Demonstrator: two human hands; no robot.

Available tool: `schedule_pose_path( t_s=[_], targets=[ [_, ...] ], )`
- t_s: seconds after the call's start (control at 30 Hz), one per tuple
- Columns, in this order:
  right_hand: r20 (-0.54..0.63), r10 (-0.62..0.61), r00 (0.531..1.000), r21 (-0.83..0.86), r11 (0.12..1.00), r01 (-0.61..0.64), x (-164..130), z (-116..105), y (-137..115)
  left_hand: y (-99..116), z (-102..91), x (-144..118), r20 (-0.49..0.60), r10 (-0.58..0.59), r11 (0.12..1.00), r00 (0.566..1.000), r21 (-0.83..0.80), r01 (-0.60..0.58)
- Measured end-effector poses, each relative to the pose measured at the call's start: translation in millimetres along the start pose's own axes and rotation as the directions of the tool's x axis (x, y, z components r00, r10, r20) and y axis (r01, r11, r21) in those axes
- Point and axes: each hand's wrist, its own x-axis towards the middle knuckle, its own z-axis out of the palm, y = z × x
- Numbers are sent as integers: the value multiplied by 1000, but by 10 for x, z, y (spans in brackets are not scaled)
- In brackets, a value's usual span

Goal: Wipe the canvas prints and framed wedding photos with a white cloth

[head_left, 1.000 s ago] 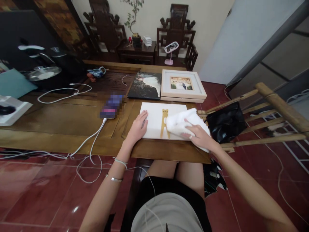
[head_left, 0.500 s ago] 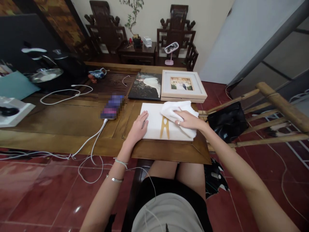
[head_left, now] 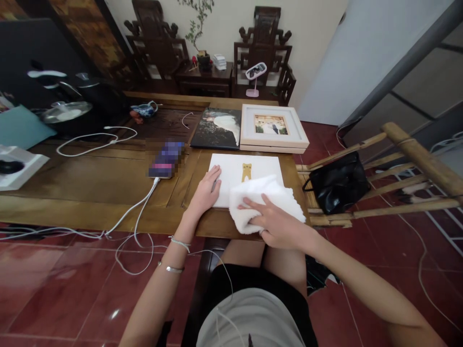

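Note:
A flat white rectangular board [head_left: 227, 168] lies on the table in front of me, with a gold, leg-shaped piece [head_left: 246, 169] on its upper middle. My left hand [head_left: 208, 190] is open and rests flat along the board's left edge. Under my right hand [head_left: 277, 222] is a bunched white towel [head_left: 267, 190], gripped with the fingers spread over it. The towel covers the lower right of the board and the gold piece's lower part, and hangs past the near table edge.
Behind the board lie a dark photo panel [head_left: 218, 129] and a pale framed photo [head_left: 273, 127]. A blurred phone [head_left: 166, 159] with a white cable [head_left: 146, 202] is to the left. A bamboo chair [head_left: 376, 207] holding a black bag [head_left: 336, 183] stands at the right.
My right hand has slid the towel toward me and slightly left, from the board's right side over its near edge. The gold piece's top is uncovered; its legs are covered. My left hand stays put.

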Motion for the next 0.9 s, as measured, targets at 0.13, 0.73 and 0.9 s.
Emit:
schedule_pose_path(
  t_s=[0.13, 0.73, 0.9],
  targets=[
    [-52, 41, 998, 82, 996, -37, 170, -101, 253, -2, 4, 2, -4, 2, 1000, 1000, 6, -2],
    [-13, -144, 989, -197, 971, 139, 468, 145, 45, 140, -65, -8, 13, -115, 989, 993, -90, 116],
    [-148, -83, 985, 14, 996, 86, 142, -49, 437, 93, -32, 4, 51, -65, 998, 997, -11, 66]
  ],
)
